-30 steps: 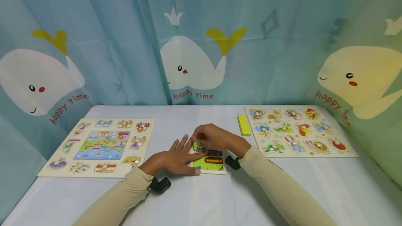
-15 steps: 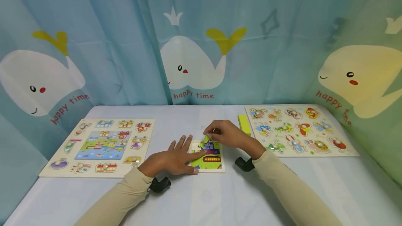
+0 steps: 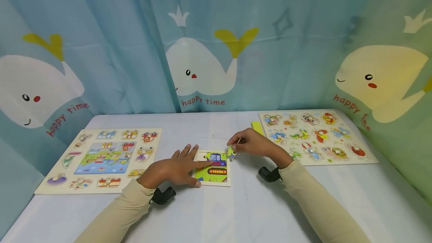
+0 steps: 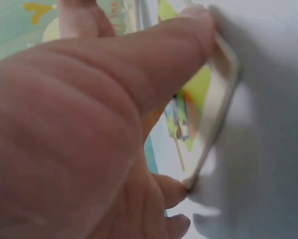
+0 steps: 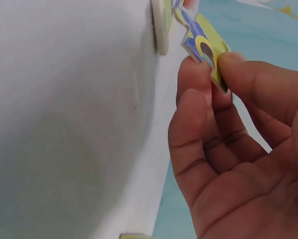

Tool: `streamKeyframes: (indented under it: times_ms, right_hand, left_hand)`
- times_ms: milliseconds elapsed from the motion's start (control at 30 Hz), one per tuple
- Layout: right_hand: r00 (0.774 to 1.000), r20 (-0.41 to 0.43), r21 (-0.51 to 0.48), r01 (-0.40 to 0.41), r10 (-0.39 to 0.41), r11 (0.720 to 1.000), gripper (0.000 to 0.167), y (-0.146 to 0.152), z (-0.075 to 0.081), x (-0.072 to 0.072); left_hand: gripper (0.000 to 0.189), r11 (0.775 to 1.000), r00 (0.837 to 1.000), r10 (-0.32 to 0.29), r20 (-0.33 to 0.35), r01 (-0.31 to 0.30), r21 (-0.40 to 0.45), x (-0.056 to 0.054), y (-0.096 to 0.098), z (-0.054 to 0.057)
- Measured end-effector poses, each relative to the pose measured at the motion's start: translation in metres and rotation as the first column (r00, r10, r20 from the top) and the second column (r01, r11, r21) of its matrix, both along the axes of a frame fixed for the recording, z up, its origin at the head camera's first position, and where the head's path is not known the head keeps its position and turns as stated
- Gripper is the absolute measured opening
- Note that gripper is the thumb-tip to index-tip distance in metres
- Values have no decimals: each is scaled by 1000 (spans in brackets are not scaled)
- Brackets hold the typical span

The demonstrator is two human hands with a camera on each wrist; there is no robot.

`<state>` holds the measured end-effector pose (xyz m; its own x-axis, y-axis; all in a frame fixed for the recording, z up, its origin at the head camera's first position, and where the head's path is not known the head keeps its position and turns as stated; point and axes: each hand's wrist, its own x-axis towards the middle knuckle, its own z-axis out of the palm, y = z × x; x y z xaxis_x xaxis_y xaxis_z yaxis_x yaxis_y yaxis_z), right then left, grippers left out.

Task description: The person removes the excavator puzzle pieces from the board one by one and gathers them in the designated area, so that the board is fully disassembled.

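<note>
A small wooden jigsaw puzzle (image 3: 219,184) with a picture of a tracked vehicle lies on the table, a bare pale patch at its upper left. My left hand (image 3: 177,168) rests on its left side, fingers spread, index finger reaching across the picture. In the left wrist view the thumb (image 4: 169,50) lies over the frame's near corner. Just past the right edge of the puzzle, my right hand (image 3: 251,143) pinches a green and blue puzzle piece (image 5: 214,35) between thumb and fingertips. That piece is tilted, its notched edge showing in the right wrist view.
To the left lies a peg puzzle board (image 3: 50,188) with vehicle and toy shapes. An insect peg board (image 3: 324,162) lies at the right, with a yellow-green block (image 3: 257,127) beside it, partly behind the right hand. A whale-printed curtain (image 3: 141,66) closes off the back.
My right hand has moved rightward from the puzzle's upper left to beyond its right edge, carrying the piece. My left hand has stayed on the puzzle; the head view has shifted slightly.
</note>
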<state>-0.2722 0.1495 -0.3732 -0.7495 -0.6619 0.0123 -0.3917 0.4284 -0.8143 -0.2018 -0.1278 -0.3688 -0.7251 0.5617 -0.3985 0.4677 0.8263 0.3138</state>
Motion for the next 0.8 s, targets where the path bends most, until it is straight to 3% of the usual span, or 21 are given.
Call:
streamKeyframes:
  times_ms: [100, 300, 533, 800]
  right_hand:
    - [1000, 18, 17, 3, -3, 1000, 16, 6, -2, -2]
    - [1000, 24, 60, 8, -10, 998, 15, 12, -3, -5]
    - [998, -51, 134, 45, -39, 990, 12, 9, -10, -3]
    - [988, -115, 229, 130, -106, 965, 11, -1, -14, 1]
  left_hand:
    - [68, 998, 1000, -13, -10, 13, 62, 0, -1, 1]
    - [65, 983, 995, -100, -24, 102, 150, -4, 5, -5]
    - [54, 991, 994, -108, 18, 106, 85, 1, 9, -9]
    - [52, 991, 995, -100, 31, 97, 89, 3, 3, -12]
